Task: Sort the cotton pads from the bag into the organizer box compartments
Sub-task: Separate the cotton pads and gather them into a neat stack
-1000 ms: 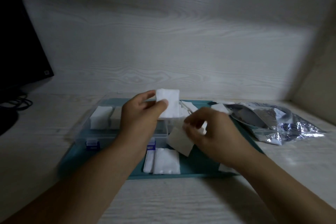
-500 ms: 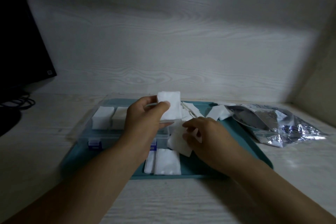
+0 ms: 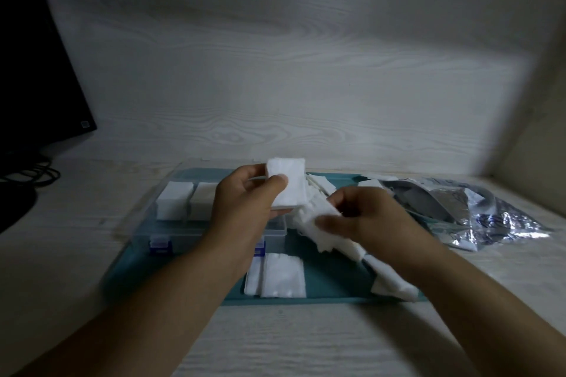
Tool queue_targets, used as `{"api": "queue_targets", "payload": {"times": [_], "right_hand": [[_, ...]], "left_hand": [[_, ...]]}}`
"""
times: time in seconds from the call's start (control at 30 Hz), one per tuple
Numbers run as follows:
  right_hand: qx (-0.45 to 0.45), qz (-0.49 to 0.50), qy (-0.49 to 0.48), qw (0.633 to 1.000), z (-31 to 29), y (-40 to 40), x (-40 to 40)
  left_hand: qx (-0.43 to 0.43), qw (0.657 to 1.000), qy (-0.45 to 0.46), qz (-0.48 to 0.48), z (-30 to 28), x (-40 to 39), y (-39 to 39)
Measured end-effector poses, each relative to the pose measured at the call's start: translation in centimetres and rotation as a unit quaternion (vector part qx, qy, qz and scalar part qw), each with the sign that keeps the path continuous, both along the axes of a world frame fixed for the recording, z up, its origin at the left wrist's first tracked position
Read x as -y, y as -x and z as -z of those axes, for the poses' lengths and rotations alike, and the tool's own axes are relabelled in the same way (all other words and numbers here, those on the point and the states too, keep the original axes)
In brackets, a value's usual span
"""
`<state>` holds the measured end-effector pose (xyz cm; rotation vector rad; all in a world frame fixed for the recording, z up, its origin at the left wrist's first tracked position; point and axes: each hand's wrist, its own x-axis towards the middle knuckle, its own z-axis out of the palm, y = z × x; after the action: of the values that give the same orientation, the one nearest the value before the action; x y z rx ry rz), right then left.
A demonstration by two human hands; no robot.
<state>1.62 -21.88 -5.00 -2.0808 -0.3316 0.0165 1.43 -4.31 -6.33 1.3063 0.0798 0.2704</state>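
Note:
My left hand (image 3: 245, 208) pinches a small stack of white cotton pads (image 3: 289, 185) upright above the clear organizer box (image 3: 171, 223). Two left compartments of the box hold stacked pads (image 3: 174, 200); the hand hides the compartments to their right. My right hand (image 3: 367, 217) grips a loose pad (image 3: 318, 217) from the heap of pads (image 3: 386, 278) lying on the teal tray (image 3: 330, 285). The silver foil bag (image 3: 477, 211) lies open to the right of the tray.
A few flat pads (image 3: 277, 275) lie at the tray's front edge. A black monitor (image 3: 36, 70) and cables (image 3: 33, 171) stand at the far left. A wood-grain wall closes the back and a panel the right side.
My right hand has lifted a pad off the heap and moved up toward the left hand. The left hand still holds its stack in about the same place.

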Motion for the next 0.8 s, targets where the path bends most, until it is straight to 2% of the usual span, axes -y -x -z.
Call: {"api": "queue_targets", "payload": {"times": [0.13, 0.27, 0.47, 0.63, 0.8], "right_hand": [[-0.046, -0.062, -0.202, 0.976, -1.0, 0.0, 1.0], [-0.066, -0.099, -0.282, 0.952, -1.3, 0.4, 0.6], [-0.078, -0.118, -0.309, 0.941, -1.6, 1.1, 0.2], [-0.065, -0.121, -0.391, 0.910, -2.2, 1.4, 0.4], [-0.034, -0.048, -0.294, 0.954, -0.6, 1.1, -0.7]], "left_hand": [[-0.002, 1.000, -0.004, 0.003, 0.0, 0.1, 0.0], [0.000, 1.000, -0.018, 0.017, 0.1, 0.5, 0.2], [0.000, 0.999, -0.029, 0.025, 0.2, 0.7, 0.4], [0.002, 1.000, -0.027, 0.008, 0.2, 0.8, 0.3], [0.013, 0.998, -0.043, 0.039, 0.3, 1.1, 0.7]]}}
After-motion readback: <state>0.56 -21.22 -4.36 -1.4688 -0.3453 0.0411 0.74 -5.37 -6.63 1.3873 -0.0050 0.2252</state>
